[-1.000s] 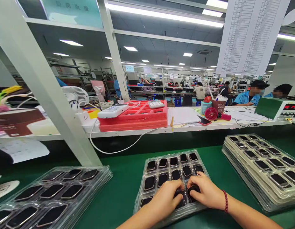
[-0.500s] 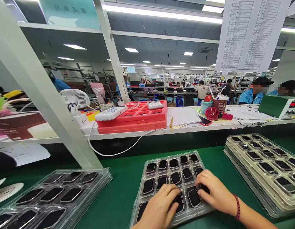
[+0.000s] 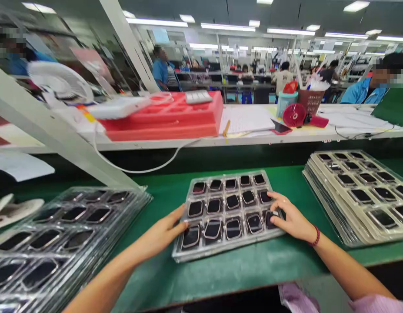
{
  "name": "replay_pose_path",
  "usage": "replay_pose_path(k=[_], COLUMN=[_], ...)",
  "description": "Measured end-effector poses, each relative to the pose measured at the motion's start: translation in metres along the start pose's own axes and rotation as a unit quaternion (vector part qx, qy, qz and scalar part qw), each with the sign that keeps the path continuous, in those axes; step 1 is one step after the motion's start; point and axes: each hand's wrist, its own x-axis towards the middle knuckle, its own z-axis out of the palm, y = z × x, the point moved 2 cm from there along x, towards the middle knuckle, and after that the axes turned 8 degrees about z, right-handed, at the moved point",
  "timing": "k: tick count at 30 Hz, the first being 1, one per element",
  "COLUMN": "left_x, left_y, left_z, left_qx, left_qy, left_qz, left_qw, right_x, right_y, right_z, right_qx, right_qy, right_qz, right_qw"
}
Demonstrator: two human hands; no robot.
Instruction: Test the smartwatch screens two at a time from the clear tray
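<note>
A clear plastic tray (image 3: 208,251) of dark, rounded-square screens lies near the front edge of a green desk (image 3: 240,271), between a tray stack (image 3: 105,250) toward the left and a cream-coloured stack (image 3: 325,211) toward the right. The left hand (image 3: 167,226) touches the tray's left side, grip unclear. The right hand (image 3: 291,219) has thumb and fingers apart at its near right corner screen (image 3: 269,220).

1 device (image 3: 269,220) partly behind right hand (image 3: 292,220), white fan (image 3: 59,81) blurred
</note>
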Motion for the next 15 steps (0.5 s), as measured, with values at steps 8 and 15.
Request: replay_pose_path(k=[8, 15], left_x=[-0.007, 0.005], left_y=[0.038, 0.076], left_z=[-0.017, -0.003], left_qx=[-0.018, -0.413], left_qy=[0.058, -0.016], left_qz=[0.002, -0.122], left_qw=[0.998, 0.903], right_x=[-0.002, 0.0], right_y=[0.01, 0.015], right_z=[0.0, -0.008], right_qx=[0.177, 0.347], right_qy=[0.025, 0.052], right_qz=[0.057, 0.087], right_qw=[0.982, 0.932])
